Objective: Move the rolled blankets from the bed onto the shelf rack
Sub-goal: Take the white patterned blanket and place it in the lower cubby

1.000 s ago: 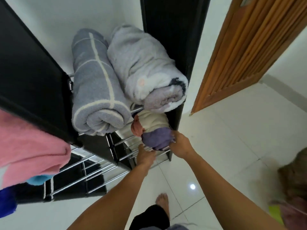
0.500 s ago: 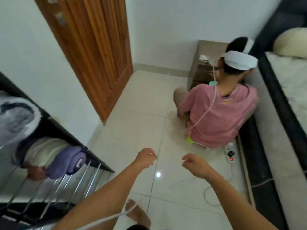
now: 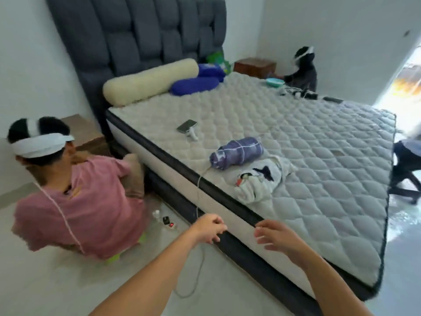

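On the bed (image 3: pixel 284 142), near its closest edge, lie two rolled blankets side by side: a purple one tied with cord (image 3: pixel 237 152) and a white patterned one (image 3: pixel 259 182), just apart. Both hands hang in front of the mattress edge, holding nothing: the left hand (image 3: pixel 208 228) has its fingers loosely curled, the right hand (image 3: pixel 275 238) is relaxed with fingers slack. Beside the bed, a person in a pink shirt (image 3: pixel 75 208) sits on the floor.
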Available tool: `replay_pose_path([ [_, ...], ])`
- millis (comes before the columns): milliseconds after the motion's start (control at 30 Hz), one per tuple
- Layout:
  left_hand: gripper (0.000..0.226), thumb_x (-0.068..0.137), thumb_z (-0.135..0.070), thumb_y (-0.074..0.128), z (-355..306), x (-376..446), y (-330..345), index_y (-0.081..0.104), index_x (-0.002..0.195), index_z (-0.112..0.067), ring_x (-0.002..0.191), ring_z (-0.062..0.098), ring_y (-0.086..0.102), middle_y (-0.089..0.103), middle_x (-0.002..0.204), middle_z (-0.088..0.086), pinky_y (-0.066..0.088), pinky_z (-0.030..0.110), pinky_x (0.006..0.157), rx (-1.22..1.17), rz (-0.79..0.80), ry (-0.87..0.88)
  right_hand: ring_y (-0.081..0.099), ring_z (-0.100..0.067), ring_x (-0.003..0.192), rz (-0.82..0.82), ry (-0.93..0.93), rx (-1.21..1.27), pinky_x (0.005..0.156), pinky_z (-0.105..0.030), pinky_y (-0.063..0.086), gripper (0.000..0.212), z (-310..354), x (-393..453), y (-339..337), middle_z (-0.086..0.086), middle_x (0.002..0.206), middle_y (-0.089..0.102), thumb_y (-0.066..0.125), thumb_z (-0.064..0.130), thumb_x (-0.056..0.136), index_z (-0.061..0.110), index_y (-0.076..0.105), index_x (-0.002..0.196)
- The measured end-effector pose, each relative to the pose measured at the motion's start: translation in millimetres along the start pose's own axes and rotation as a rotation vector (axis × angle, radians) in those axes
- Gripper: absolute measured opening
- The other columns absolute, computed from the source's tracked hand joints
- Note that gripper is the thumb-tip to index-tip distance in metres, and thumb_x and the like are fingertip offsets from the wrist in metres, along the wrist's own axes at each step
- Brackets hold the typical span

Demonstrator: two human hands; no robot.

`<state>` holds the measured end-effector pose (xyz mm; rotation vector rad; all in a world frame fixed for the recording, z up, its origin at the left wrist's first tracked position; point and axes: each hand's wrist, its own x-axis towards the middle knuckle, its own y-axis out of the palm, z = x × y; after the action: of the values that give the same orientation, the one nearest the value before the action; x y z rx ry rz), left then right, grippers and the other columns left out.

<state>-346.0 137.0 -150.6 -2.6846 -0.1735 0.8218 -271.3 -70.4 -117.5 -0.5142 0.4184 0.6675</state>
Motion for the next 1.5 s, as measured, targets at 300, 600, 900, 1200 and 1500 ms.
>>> replay_pose_path([
  [300,0.011,0.093,-0.026,0.054,-84,122,38,0.054,0.086,-0.017,0.062,0.010,0.057,0.056,0.077,-0.003,0.041,0.022,0.052,0.116,0.216,-0.040,0.053,-0.013,0.062,-0.158,0.151,0.250,0.052,-0.021,0.035,0.003,-31,71,-86,-0.006,0.081,0.057,0.054,0.009,0.091,0.011,0.057,0.092],
  [600,0.016,0.094,-0.029,0.053,-73,230,11,0.056,0.099,-0.014,0.083,0.018,0.057,0.056,0.100,0.004,0.050,0.032,0.072,-0.151,0.103,-0.360,0.064,-0.018,0.083,-0.315,0.303,0.341,0.065,-0.029,0.050,0.024,-31,189,-118,-0.006,0.095,0.065,0.059,0.019,0.088,0.014,0.059,0.112],
  [900,0.078,0.080,-0.056,0.066,-87,283,15,0.037,0.142,-0.018,0.126,0.036,0.048,0.038,0.149,0.016,0.053,0.052,0.075,-0.690,0.046,-0.683,0.054,-0.025,0.102,-0.368,0.339,0.373,0.086,-0.040,0.048,0.053,-6,326,-188,-0.012,0.113,0.055,0.063,0.027,0.087,0.008,0.043,0.132],
  [1200,0.036,0.081,-0.051,0.068,-112,336,22,0.062,0.101,-0.022,0.092,0.026,0.063,0.066,0.101,0.000,0.054,0.053,0.085,-0.781,-0.051,-0.748,0.043,-0.036,0.129,-0.183,0.331,-0.189,0.101,-0.047,0.044,0.096,43,452,-241,-0.016,0.144,0.041,0.070,0.055,0.072,0.012,0.025,0.145],
  [1500,0.056,0.078,-0.049,0.072,-113,344,25,0.058,0.123,-0.018,0.102,0.031,0.063,0.066,0.116,0.007,0.058,0.052,0.078,-0.782,-0.163,-0.808,0.048,-0.026,0.094,-0.029,0.281,-0.257,0.096,-0.040,0.043,0.018,51,478,-250,0.000,0.086,0.053,0.065,0.029,0.084,0.021,0.052,0.095],
])
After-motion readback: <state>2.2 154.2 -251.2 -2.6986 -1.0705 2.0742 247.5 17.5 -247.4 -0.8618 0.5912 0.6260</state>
